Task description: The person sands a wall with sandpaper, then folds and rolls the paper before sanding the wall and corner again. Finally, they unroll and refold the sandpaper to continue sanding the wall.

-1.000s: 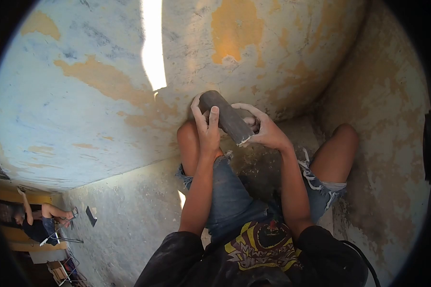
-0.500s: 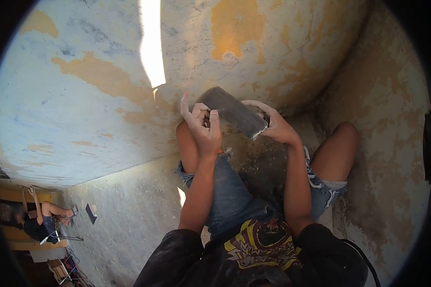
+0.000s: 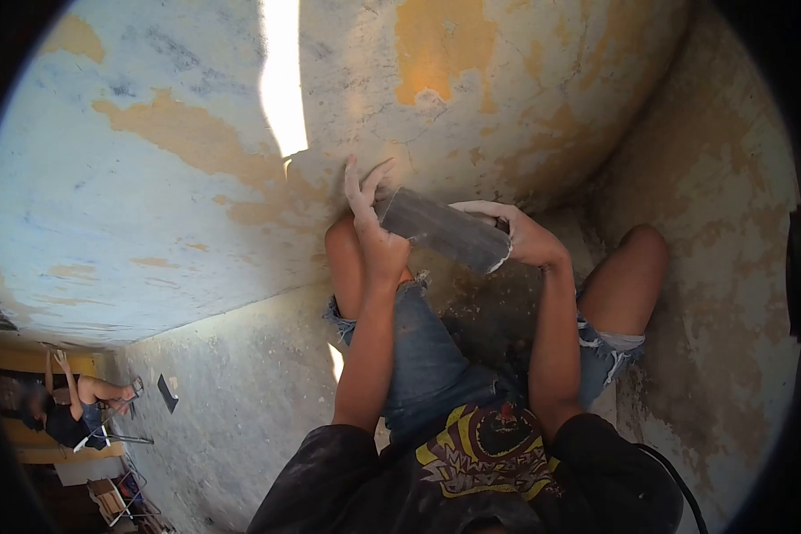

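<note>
A dark grey piece of sandpaper (image 3: 445,233), bent lengthwise with a pale ragged right edge, is held in front of my knees. My right hand (image 3: 527,236) grips its right end, fingers behind and along the top edge. White dust coats the fingers of both hands. At the left end of the sandpaper, my left hand (image 3: 376,222) has its fingers raised and spread. The left thumb is hidden behind the sheet, and the left palm lies close against that end.
A wall (image 3: 187,214) with peeling white and ochre paint rises ahead, meeting another stained wall (image 3: 712,267) at the right. A grey floor (image 3: 240,392) extends left. At far left another person (image 3: 71,409) sits with raised arms, near a dark flat piece (image 3: 167,393).
My left fingers have opened out from a curled pose, and the thumb has gone behind the sandpaper. The sandpaper has shifted slightly right and down and lies flatter.
</note>
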`<move>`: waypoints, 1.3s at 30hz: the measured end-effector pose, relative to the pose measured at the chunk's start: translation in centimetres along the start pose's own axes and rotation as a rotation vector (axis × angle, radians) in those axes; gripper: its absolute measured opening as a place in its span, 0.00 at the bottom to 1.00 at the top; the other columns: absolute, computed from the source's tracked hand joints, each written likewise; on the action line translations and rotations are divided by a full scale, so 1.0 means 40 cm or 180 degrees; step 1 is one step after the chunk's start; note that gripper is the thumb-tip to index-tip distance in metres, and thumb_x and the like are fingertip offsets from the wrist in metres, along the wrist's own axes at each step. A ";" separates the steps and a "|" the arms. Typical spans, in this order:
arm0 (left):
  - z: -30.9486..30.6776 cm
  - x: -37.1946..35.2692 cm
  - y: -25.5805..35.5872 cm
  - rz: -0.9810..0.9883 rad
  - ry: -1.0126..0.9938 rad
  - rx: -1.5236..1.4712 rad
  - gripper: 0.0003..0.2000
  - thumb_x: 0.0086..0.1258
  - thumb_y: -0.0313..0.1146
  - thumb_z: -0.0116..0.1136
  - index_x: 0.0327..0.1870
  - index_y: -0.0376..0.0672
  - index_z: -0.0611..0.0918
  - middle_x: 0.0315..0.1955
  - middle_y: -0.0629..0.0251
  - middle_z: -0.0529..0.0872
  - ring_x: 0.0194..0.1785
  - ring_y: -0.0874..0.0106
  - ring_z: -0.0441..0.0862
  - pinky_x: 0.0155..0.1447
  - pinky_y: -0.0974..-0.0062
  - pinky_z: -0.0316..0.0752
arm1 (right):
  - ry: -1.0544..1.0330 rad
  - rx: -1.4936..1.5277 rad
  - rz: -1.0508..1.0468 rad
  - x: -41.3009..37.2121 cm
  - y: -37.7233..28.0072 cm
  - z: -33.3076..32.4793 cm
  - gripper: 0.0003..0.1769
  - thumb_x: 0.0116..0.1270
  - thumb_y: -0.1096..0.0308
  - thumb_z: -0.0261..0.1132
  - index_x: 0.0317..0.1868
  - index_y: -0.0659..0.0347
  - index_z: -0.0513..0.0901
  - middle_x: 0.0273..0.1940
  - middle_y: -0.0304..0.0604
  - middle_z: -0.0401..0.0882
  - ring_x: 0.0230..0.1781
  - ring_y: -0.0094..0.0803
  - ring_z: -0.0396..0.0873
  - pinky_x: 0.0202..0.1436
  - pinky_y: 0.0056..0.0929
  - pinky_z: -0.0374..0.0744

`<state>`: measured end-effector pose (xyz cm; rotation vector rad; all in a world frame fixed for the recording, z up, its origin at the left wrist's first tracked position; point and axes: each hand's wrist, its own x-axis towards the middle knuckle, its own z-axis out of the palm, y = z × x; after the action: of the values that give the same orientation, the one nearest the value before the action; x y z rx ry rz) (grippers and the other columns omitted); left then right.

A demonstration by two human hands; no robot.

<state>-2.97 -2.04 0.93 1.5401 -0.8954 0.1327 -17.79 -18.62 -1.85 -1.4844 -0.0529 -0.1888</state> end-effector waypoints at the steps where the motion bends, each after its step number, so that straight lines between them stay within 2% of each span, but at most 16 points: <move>1: 0.000 0.004 -0.002 -0.0130 -0.0006 -0.0209 0.43 0.61 0.21 0.65 0.79 0.39 0.56 0.58 0.57 0.82 0.55 0.65 0.80 0.63 0.68 0.72 | -0.0081 -0.0025 0.0026 0.000 0.003 -0.005 0.41 0.53 0.78 0.75 0.70 0.64 0.74 0.56 0.39 0.84 0.53 0.19 0.77 0.58 0.23 0.75; 3: -0.002 0.005 -0.002 -0.0263 -0.0016 -0.0418 0.45 0.60 0.20 0.67 0.79 0.41 0.56 0.54 0.58 0.84 0.52 0.68 0.81 0.59 0.71 0.74 | -0.0158 -0.0048 0.0054 -0.001 0.003 -0.004 0.41 0.53 0.78 0.75 0.71 0.63 0.74 0.57 0.39 0.84 0.54 0.19 0.77 0.59 0.23 0.75; 5: -0.005 0.004 0.004 -0.0265 -0.0299 -0.0168 0.38 0.68 0.21 0.62 0.78 0.40 0.57 0.58 0.57 0.81 0.50 0.71 0.80 0.56 0.76 0.75 | -0.0107 0.0050 -0.0049 0.000 -0.004 0.005 0.40 0.55 0.80 0.73 0.71 0.63 0.74 0.60 0.39 0.83 0.56 0.19 0.76 0.61 0.23 0.74; 9: 0.003 -0.007 0.003 -0.0555 -0.0129 -0.0700 0.33 0.69 0.22 0.62 0.75 0.38 0.62 0.54 0.57 0.82 0.49 0.72 0.81 0.54 0.76 0.76 | 0.0053 0.0030 0.0130 0.001 -0.021 0.007 0.39 0.56 0.81 0.71 0.71 0.63 0.74 0.60 0.40 0.82 0.57 0.19 0.75 0.63 0.23 0.73; 11: -0.011 -0.015 -0.034 -0.0889 -0.0225 -0.0683 0.23 0.70 0.22 0.61 0.66 0.35 0.73 0.48 0.56 0.84 0.49 0.73 0.81 0.54 0.75 0.76 | 0.0203 0.0216 -0.0075 0.001 -0.023 0.012 0.38 0.57 0.82 0.70 0.71 0.64 0.74 0.60 0.41 0.82 0.58 0.20 0.76 0.64 0.23 0.72; 12: -0.012 -0.011 -0.040 -0.0885 -0.0224 -0.0683 0.23 0.70 0.22 0.61 0.66 0.35 0.73 0.48 0.56 0.84 0.49 0.73 0.81 0.54 0.75 0.76 | 0.0202 0.0214 -0.0078 0.002 -0.025 0.015 0.38 0.57 0.82 0.70 0.71 0.64 0.74 0.60 0.41 0.82 0.58 0.20 0.76 0.64 0.23 0.72; 14: -0.009 -0.003 -0.052 -0.0531 -0.0364 -0.0817 0.16 0.64 0.21 0.64 0.53 0.35 0.77 0.36 0.66 0.85 0.41 0.79 0.79 0.47 0.79 0.74 | 0.0309 0.0118 -0.0230 0.003 -0.030 0.020 0.38 0.58 0.82 0.69 0.72 0.61 0.74 0.61 0.41 0.82 0.60 0.22 0.76 0.65 0.23 0.72; 17: 0.018 -0.025 -0.031 -0.0335 -0.0316 -0.0862 0.09 0.66 0.22 0.62 0.45 0.34 0.81 0.37 0.67 0.86 0.41 0.80 0.79 0.47 0.78 0.74 | 0.0288 -0.0262 0.0092 0.008 -0.035 0.028 0.37 0.59 0.82 0.69 0.71 0.58 0.75 0.60 0.40 0.82 0.58 0.22 0.78 0.63 0.23 0.73; 21: 0.013 -0.013 -0.023 -0.0711 -0.0372 -0.0865 0.09 0.66 0.21 0.61 0.46 0.34 0.81 0.38 0.68 0.86 0.41 0.79 0.79 0.48 0.77 0.75 | 0.0689 -0.0401 -0.0165 0.021 -0.049 0.051 0.36 0.58 0.73 0.74 0.69 0.64 0.76 0.56 0.38 0.84 0.54 0.22 0.78 0.63 0.26 0.74; 23: 0.010 -0.009 -0.032 -0.1263 -0.0242 -0.1428 0.08 0.68 0.23 0.62 0.46 0.34 0.82 0.38 0.68 0.86 0.42 0.79 0.80 0.50 0.77 0.75 | 0.1016 -0.0526 -0.0264 0.023 -0.038 0.044 0.27 0.65 0.76 0.66 0.66 0.61 0.80 0.53 0.37 0.85 0.50 0.19 0.77 0.56 0.23 0.76; 24: 0.010 -0.009 -0.032 -0.1260 -0.0238 -0.1424 0.08 0.68 0.23 0.62 0.46 0.34 0.82 0.38 0.68 0.86 0.42 0.79 0.80 0.50 0.77 0.75 | 0.1012 -0.0524 -0.0267 0.023 -0.020 0.036 0.27 0.65 0.76 0.66 0.66 0.61 0.80 0.53 0.37 0.85 0.50 0.19 0.77 0.56 0.23 0.76; 26: 0.010 -0.006 -0.029 -0.1375 -0.0253 -0.1601 0.10 0.69 0.26 0.64 0.48 0.35 0.82 0.40 0.67 0.86 0.44 0.78 0.81 0.52 0.76 0.75 | 0.1534 -0.0287 -0.0377 0.024 0.022 0.017 0.20 0.69 0.73 0.63 0.61 0.67 0.82 0.49 0.39 0.87 0.49 0.21 0.78 0.56 0.25 0.77; 30: 0.027 -0.014 -0.028 -0.1588 -0.0265 -0.1789 0.14 0.70 0.29 0.66 0.53 0.35 0.80 0.45 0.66 0.85 0.47 0.77 0.81 0.55 0.76 0.75 | 0.1663 -0.0621 -0.0436 0.025 0.032 0.009 0.17 0.73 0.72 0.61 0.57 0.72 0.83 0.48 0.36 0.86 0.49 0.21 0.78 0.56 0.25 0.77; 32: 0.034 -0.015 -0.019 -0.1777 -0.0377 -0.1758 0.18 0.70 0.29 0.67 0.58 0.35 0.79 0.48 0.66 0.84 0.50 0.76 0.80 0.56 0.75 0.75 | 0.1457 -0.0562 -0.0523 0.026 0.035 0.008 0.16 0.73 0.71 0.60 0.54 0.74 0.83 0.44 0.35 0.86 0.47 0.19 0.77 0.53 0.24 0.77; 36: 0.040 -0.014 -0.005 -0.1898 -0.0435 -0.1829 0.19 0.70 0.30 0.68 0.59 0.36 0.79 0.48 0.66 0.84 0.51 0.76 0.81 0.58 0.74 0.75 | 0.1641 -0.0611 -0.0496 0.024 0.022 0.018 0.15 0.73 0.71 0.61 0.52 0.74 0.84 0.41 0.35 0.86 0.44 0.19 0.77 0.51 0.24 0.77; 39: 0.039 -0.017 -0.008 -0.2032 -0.0485 -0.1961 0.19 0.70 0.29 0.66 0.59 0.36 0.78 0.50 0.65 0.84 0.52 0.75 0.81 0.58 0.74 0.75 | 0.1858 -0.1040 -0.0334 0.022 0.034 0.006 0.15 0.69 0.72 0.59 0.50 0.75 0.83 0.39 0.43 0.88 0.42 0.21 0.78 0.49 0.28 0.79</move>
<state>-3.91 -3.14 -0.04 1.1848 -0.4534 -0.6700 -16.68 -18.38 -3.03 -1.6981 0.3873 -0.7363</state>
